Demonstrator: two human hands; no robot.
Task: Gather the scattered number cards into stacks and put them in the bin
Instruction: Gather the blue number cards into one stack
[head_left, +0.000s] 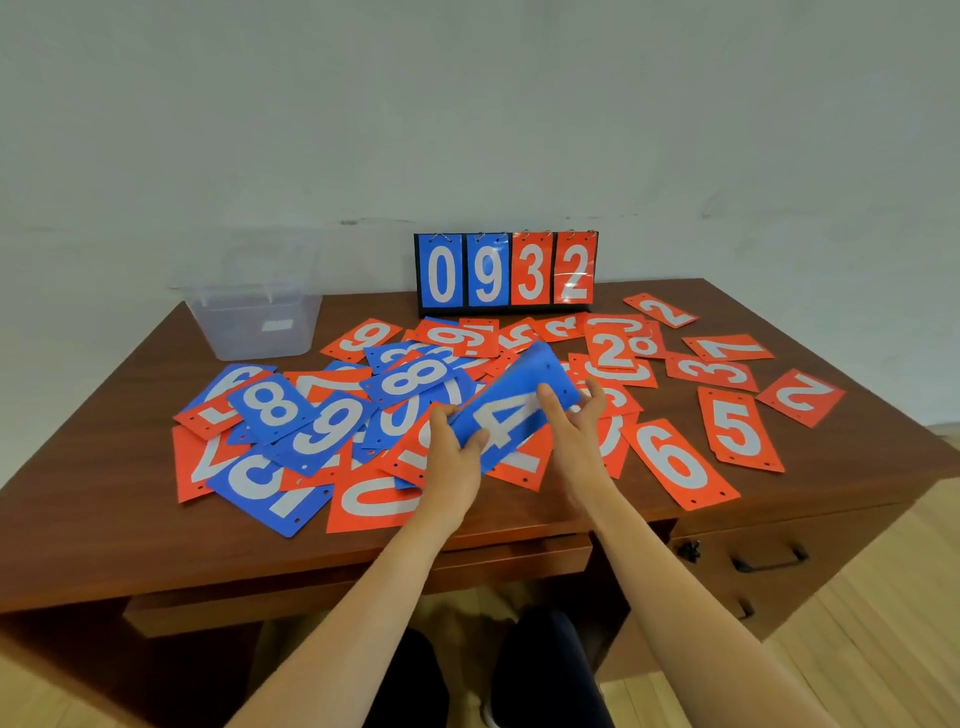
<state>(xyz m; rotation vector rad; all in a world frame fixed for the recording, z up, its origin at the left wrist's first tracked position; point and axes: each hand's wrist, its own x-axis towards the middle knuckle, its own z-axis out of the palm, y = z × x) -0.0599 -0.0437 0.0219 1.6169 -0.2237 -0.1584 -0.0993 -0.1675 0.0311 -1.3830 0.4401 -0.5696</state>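
Note:
Several red and blue number cards lie scattered and overlapping on the brown desk (130, 467). Both hands hold a blue card stack (524, 395) with a white 4 on top, lifted slightly above the pile. My left hand (452, 457) grips its near left edge, thumb on top. My right hand (576, 421) pinches its right edge, fingers over the face. Blue 8 and 9 cards (291, 415) lie to the left, red 6 (675, 462) and 5 (737, 426) cards to the right. The clear plastic bin (254, 317) stands at the desk's far left.
A flip scoreboard (506, 273) reading 0932 stands upright at the desk's back edge, against the wall. The desk has a drawer with a dark handle (769, 561) at the front right. Wooden floor shows on the right.

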